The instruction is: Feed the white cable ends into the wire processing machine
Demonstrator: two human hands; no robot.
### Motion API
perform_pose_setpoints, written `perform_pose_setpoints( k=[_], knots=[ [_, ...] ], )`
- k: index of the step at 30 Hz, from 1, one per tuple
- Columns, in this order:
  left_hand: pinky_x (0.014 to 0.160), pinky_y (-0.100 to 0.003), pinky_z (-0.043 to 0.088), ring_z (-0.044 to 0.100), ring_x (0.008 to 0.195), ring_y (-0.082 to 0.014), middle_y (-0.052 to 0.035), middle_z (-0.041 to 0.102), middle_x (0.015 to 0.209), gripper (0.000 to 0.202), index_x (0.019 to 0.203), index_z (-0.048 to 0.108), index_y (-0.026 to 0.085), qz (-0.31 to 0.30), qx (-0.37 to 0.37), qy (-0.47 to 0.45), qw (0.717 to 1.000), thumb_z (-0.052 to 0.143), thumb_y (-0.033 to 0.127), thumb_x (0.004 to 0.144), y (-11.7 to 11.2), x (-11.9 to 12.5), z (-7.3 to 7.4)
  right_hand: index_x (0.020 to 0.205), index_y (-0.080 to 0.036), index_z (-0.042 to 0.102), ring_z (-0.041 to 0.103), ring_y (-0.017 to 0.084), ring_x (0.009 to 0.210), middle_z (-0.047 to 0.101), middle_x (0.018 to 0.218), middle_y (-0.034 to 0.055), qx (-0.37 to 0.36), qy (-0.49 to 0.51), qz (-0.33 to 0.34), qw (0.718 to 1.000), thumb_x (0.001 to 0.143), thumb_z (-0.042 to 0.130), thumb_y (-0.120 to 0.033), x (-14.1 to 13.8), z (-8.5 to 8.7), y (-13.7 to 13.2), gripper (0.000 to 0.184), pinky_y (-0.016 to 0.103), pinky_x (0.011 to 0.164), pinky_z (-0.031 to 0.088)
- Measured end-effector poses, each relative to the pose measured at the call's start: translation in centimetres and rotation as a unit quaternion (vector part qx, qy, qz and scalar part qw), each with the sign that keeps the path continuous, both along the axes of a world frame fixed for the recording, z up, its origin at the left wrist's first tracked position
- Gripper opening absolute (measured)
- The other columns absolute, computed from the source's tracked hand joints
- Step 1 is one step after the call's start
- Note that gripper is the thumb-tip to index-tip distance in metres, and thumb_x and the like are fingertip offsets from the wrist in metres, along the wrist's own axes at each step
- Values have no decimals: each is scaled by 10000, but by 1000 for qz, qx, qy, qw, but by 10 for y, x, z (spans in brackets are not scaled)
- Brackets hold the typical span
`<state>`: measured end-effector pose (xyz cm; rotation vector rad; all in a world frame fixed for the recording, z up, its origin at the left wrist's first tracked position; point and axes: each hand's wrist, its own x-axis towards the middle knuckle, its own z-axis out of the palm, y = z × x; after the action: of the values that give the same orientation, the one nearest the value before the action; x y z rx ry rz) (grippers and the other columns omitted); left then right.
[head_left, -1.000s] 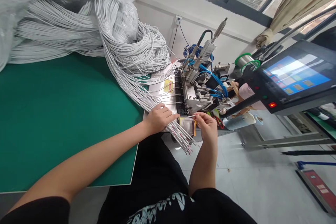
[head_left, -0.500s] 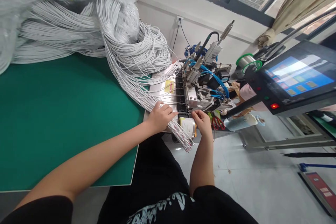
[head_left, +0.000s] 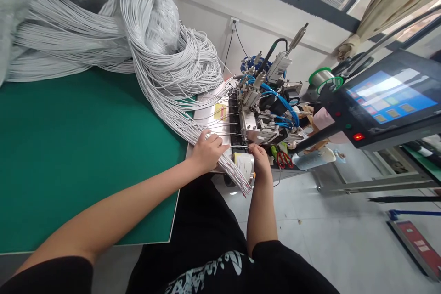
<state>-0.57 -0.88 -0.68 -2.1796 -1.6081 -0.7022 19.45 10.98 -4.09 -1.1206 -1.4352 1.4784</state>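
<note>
My left hand (head_left: 206,150) is curled over a bundle of thin white wires (head_left: 193,119) at the edge of the green table (head_left: 76,147), pinching one wire that stretches to the right. My right hand (head_left: 259,158) is closed in a pinch on that wire's other end (head_left: 241,147), right at the black slotted rail (head_left: 237,124) of the small metal machine (head_left: 265,115). The wire ends (head_left: 243,186) fan out below my left hand. A white roll (head_left: 245,163) lies between my hands.
A large heap of coiled white wires (head_left: 103,32) fills the table's back. A touchscreen panel (head_left: 386,98) on an arm stands to the right. Red-handled scissors (head_left: 284,158) lie beside the machine. Window and curtain are behind; grey floor (head_left: 327,229) below.
My right hand has moved up and left with the wire end, from beside the white roll to the machine's rail. My left hand has stayed on the bundle.
</note>
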Motion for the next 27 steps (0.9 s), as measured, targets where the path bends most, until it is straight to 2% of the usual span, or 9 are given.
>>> perform_pose_setpoints(
  k=[5, 10, 17, 23, 27],
  knots=[
    [979, -487, 296, 560, 876, -246, -73, 642, 847, 320, 1018, 697, 196, 14, 10, -6, 1000, 565, 143, 731, -1, 0, -1, 619, -201, 493, 309, 85, 443, 384, 493, -71, -5, 4, -7, 1000, 655, 670, -509, 4, -3, -6, 358, 232, 454, 262],
    [951, -495, 302, 555, 878, -261, -87, 641, 842, 306, 993, 703, 193, 29, 1, -15, 999, 569, 143, 722, -3, 0, -1, 612, -198, 500, 293, 83, 437, 372, 474, -79, -8, -3, -31, 999, 654, 703, -528, 11, -2, -11, 389, 228, 445, 234],
    [964, -490, 300, 564, 896, -254, -79, 658, 873, 296, 958, 703, 191, 19, -4, -16, 1000, 576, 131, 698, -4, -2, 0, 626, -188, 525, 305, 80, 470, 418, 548, -59, 40, -6, -27, 999, 717, 693, -511, 24, 14, -21, 376, 221, 449, 230],
    [957, -491, 321, 575, 1001, -281, -111, 675, 1072, 376, 1023, 685, 183, 33, -8, -24, 999, 570, 110, 673, -3, -2, -2, 665, -185, 566, 356, 89, 489, 457, 570, -46, 71, -29, 0, 997, 752, 680, -517, 35, 29, -31, 362, 223, 468, 293],
    [962, -482, 334, 577, 1036, -283, -116, 666, 1134, 403, 1061, 670, 169, 30, -13, -24, 999, 580, 112, 672, -3, -3, -3, 719, -173, 631, 431, 108, 541, 501, 607, -18, 97, -47, 25, 994, 784, 667, -501, 38, 38, -39, 336, 228, 505, 356]
  ],
)
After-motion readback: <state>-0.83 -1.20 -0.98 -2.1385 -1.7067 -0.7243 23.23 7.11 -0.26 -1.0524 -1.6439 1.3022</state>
